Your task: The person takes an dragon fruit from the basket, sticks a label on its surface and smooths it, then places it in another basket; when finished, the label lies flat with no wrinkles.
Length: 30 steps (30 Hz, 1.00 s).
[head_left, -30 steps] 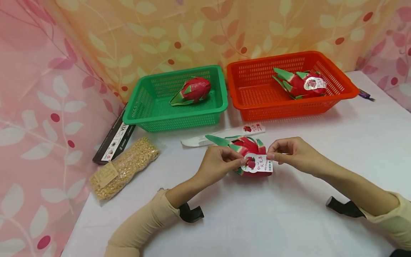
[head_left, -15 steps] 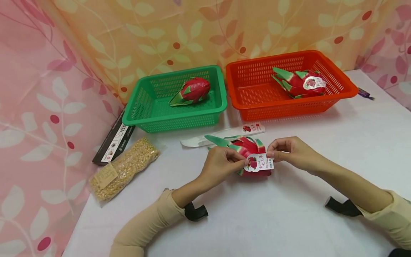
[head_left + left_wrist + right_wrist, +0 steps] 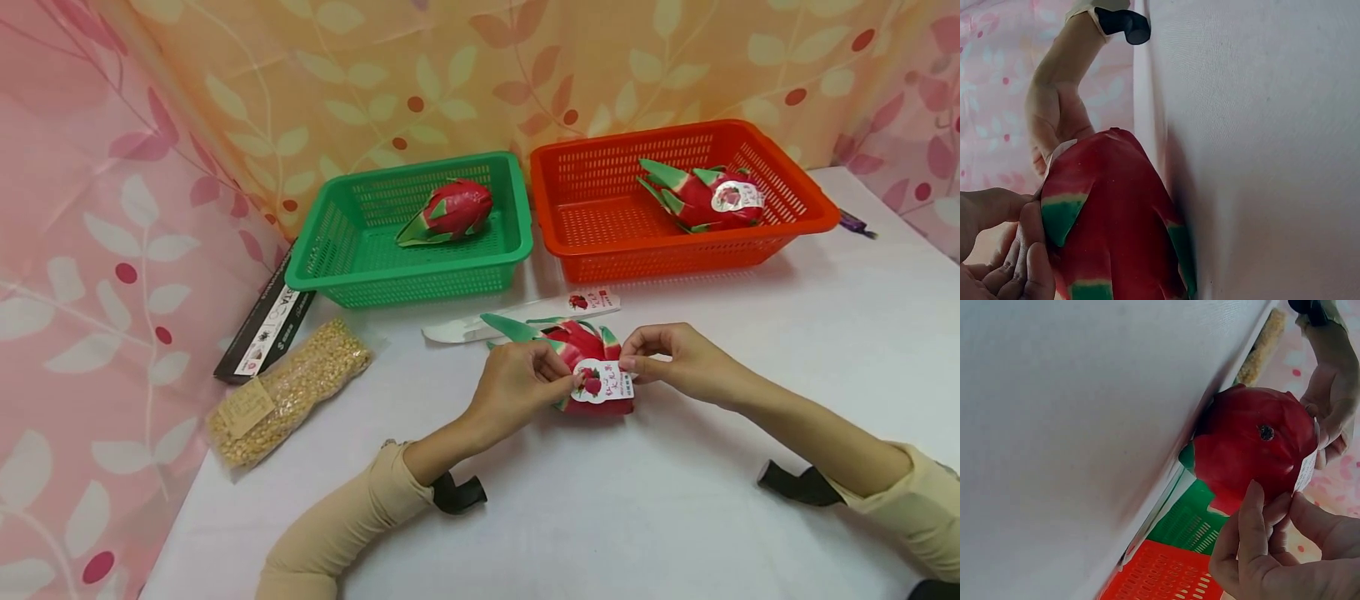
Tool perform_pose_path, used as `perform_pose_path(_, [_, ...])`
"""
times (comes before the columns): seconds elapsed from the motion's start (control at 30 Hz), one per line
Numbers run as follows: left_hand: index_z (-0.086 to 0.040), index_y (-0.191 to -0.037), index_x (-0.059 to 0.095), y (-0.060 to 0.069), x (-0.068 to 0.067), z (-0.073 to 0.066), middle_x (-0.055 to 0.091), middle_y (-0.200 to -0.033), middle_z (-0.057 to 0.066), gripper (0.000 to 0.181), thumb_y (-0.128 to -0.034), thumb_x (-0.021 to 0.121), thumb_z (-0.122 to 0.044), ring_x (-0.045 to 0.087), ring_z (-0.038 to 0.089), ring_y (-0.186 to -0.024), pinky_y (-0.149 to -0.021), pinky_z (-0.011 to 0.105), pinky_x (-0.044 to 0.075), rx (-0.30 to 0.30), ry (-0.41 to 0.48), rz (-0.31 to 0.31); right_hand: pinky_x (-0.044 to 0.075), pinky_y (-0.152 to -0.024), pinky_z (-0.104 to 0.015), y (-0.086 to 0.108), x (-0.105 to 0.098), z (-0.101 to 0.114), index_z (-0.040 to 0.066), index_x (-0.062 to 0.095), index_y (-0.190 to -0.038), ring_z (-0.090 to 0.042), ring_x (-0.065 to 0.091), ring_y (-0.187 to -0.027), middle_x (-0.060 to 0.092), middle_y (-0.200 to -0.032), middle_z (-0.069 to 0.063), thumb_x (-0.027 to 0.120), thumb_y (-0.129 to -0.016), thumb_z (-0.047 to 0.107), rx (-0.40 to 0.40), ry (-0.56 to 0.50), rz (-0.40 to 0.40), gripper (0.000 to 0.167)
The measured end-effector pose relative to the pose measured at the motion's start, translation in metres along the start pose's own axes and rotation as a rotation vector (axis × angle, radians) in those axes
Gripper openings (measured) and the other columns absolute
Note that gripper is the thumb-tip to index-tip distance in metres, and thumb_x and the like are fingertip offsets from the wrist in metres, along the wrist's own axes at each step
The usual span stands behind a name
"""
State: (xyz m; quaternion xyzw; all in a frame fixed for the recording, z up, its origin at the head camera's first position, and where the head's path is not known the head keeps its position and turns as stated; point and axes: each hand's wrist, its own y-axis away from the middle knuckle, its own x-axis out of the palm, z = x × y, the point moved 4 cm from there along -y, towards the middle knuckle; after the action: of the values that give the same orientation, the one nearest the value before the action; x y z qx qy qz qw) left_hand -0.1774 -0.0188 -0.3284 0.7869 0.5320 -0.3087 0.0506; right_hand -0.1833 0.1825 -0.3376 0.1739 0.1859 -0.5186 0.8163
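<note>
A red dragon fruit (image 3: 581,333) with green-tipped scales lies on the white table in front of the person. Over its near side sits a white sticker label (image 3: 602,382) with a fruit picture and red characters. Thumb and fingers of the left hand (image 3: 519,385) pinch the label's left, rounded end. At the label's upper right corner, the right hand (image 3: 678,360) pinches the edge between thumb and fingertips. In the right wrist view the label (image 3: 1305,470) stands edge-on along the dragon fruit (image 3: 1254,440); how much of it sticks down cannot be told.
Behind lie a clear strip (image 3: 517,317) bearing a similar label, a green basket (image 3: 420,279) with one dragon fruit (image 3: 457,208), and a red basket (image 3: 675,258) with a labelled one (image 3: 705,200). A bag of yellow grains (image 3: 300,392) and a black box (image 3: 266,329) are at left.
The left hand has shifted slightly right with its end of the label. The label moved a little right, then levelled as the right hand dipped slightly. The dragon fruit stays about where it was.
</note>
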Motion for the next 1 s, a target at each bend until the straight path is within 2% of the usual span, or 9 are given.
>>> perform_pose_path(0.13, [-0.009,-0.073,0.062,0.000,0.000,-0.002,0.067,-0.066,-0.001,0.013,-0.0766,0.073,-0.015,0.059,-0.003,-0.056,-0.056,0.014,0.050,0.021,-0.042,0.003,0.056,-0.071,-0.028,0.000,-0.001,0.000,0.001,0.059,-0.091,-0.013,0.059,-0.082,0.061,-0.087,-0.009,0.062,-0.088,0.017,-0.018,0.025,-0.022,0.017])
perform_pose_path(0.23, [-0.011,-0.076,0.062,0.000,0.000,-0.005,0.063,-0.063,-0.005,0.009,-0.0790,0.070,-0.014,0.055,-0.003,-0.055,-0.054,0.013,0.046,0.084,-0.132,0.012,0.056,-0.071,-0.029,0.001,-0.003,-0.001,0.000,0.056,-0.093,-0.015,0.061,-0.083,0.060,-0.087,-0.010,0.061,-0.089,0.016,-0.029,0.015,-0.051,0.017])
perform_pose_path(0.33, [-0.013,-0.080,0.062,0.002,0.000,-0.009,0.057,-0.067,-0.007,0.007,-0.0796,0.069,-0.015,0.048,0.000,-0.061,-0.054,0.012,0.040,0.221,-0.262,-0.008,0.055,-0.075,-0.027,0.003,-0.003,0.000,0.005,0.055,-0.092,-0.011,0.059,-0.089,0.059,-0.092,-0.007,0.063,-0.087,0.015,-0.100,0.036,-0.063,0.013])
perform_pose_path(0.43, [-0.015,-0.089,0.066,0.003,0.003,-0.013,0.053,-0.074,-0.004,0.013,-0.0780,0.072,-0.018,0.043,0.004,-0.069,-0.058,0.014,0.034,0.368,-0.360,-0.026,0.053,-0.082,-0.031,0.005,0.001,0.005,0.014,0.058,-0.089,-0.009,0.050,-0.098,0.052,-0.099,-0.003,0.068,-0.083,0.015,-0.211,0.096,-0.037,0.013])
perform_pose_path(0.5, [-0.016,-0.094,0.069,0.001,0.006,-0.014,0.052,-0.080,-0.002,0.019,-0.0766,0.075,-0.021,0.043,0.006,-0.074,-0.062,0.015,0.035,0.422,-0.390,-0.022,0.052,-0.084,-0.033,0.004,0.005,0.006,0.017,0.059,-0.089,-0.008,0.045,-0.101,0.045,-0.102,-0.001,0.072,-0.079,0.015,-0.269,0.117,-0.009,0.016])
perform_pose_path(0.6, [-0.016,-0.099,0.070,-0.001,0.008,-0.014,0.052,-0.084,0.000,0.024,-0.0761,0.076,-0.021,0.044,0.008,-0.079,-0.066,0.017,0.037,0.420,-0.386,0.012,0.052,-0.084,-0.033,0.000,0.009,0.004,0.017,0.060,-0.090,-0.008,0.042,-0.103,0.038,-0.103,-0.002,0.073,-0.077,0.013,-0.278,0.114,0.030,0.019])
perform_pose_path(0.73, [-0.014,-0.100,0.072,0.000,0.005,-0.008,0.050,-0.089,0.001,0.026,-0.0748,0.077,-0.019,0.045,0.007,-0.083,-0.066,0.013,0.040,0.400,-0.311,0.039,0.053,-0.083,-0.031,-0.004,0.008,-0.003,0.012,0.057,-0.089,-0.008,0.044,-0.103,0.039,-0.104,-0.004,0.073,-0.076,0.011,-0.266,0.034,0.082,0.020])
perform_pose_path(0.83, [-0.011,-0.101,0.073,0.002,0.002,-0.004,0.049,-0.090,0.002,0.029,-0.0733,0.078,-0.017,0.046,0.007,-0.080,-0.064,0.010,0.040,0.415,-0.255,0.022,0.054,-0.081,-0.030,-0.006,0.005,-0.007,0.011,0.057,-0.085,-0.009,0.047,-0.102,0.043,-0.103,-0.003,0.074,-0.075,0.013,-0.259,0.006,0.104,0.019])
perform_pose_path(1.0, [-0.010,-0.100,0.073,0.002,-0.005,0.000,0.048,-0.090,0.003,0.028,-0.0728,0.078,-0.017,0.048,0.007,-0.075,-0.062,0.010,0.040,0.446,-0.234,-0.022,0.055,-0.077,-0.026,-0.006,0.002,-0.010,0.013,0.059,-0.078,-0.008,0.050,-0.095,0.050,-0.097,-0.003,0.075,-0.074,0.017,-0.264,0.097,0.075,0.017])
